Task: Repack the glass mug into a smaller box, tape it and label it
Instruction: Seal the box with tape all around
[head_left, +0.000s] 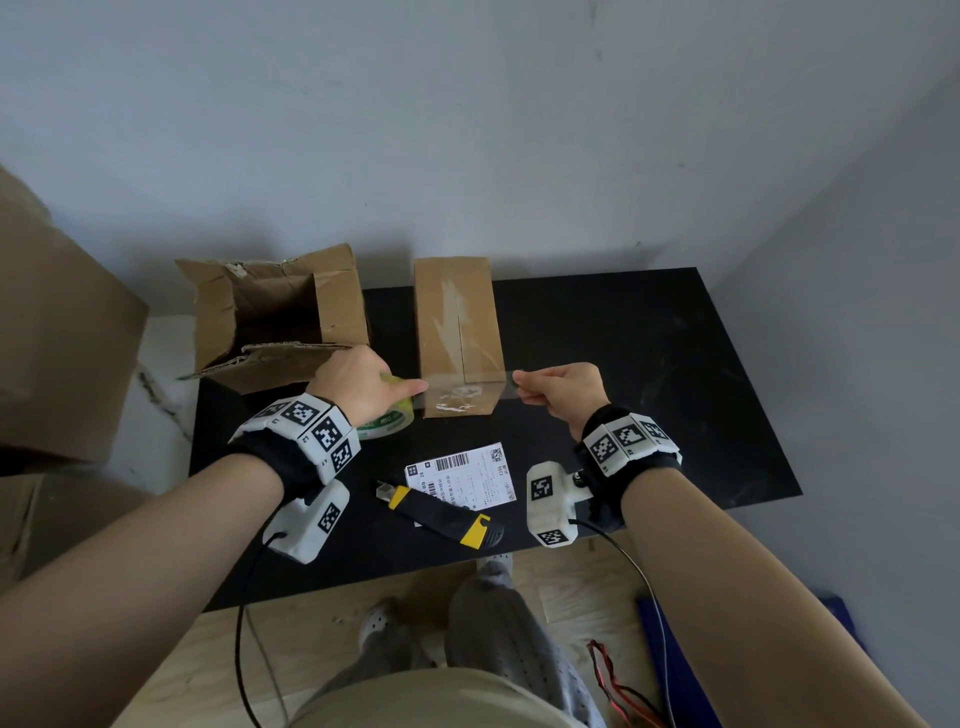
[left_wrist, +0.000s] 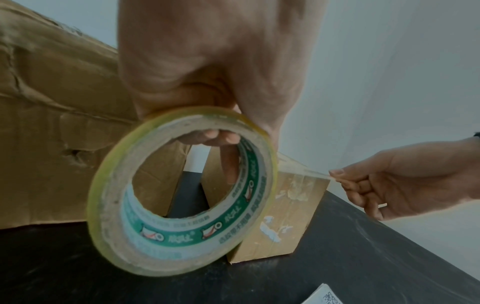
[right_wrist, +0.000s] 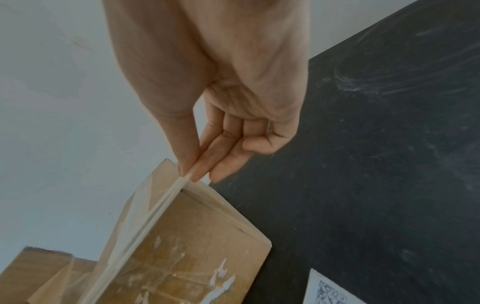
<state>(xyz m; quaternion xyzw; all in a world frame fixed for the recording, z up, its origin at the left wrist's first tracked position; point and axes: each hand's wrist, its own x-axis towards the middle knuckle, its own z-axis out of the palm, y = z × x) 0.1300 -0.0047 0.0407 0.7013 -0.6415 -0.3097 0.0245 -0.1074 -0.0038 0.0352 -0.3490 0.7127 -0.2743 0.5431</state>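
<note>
A small closed cardboard box stands on the black table, its flaps meeting in a centre seam. My left hand grips a roll of clear tape just left of the box, fingers through its core. My right hand pinches the free end of the tape strip at the box's right front corner. The strip spans the box's near end between both hands. A white shipping label lies on the table in front. The glass mug is not visible.
A larger open cardboard box stands to the left of the small one, flaps up. A yellow-and-black utility knife lies across the label's lower left. Big cartons stand off the table's left. Cables hang below my wrists.
</note>
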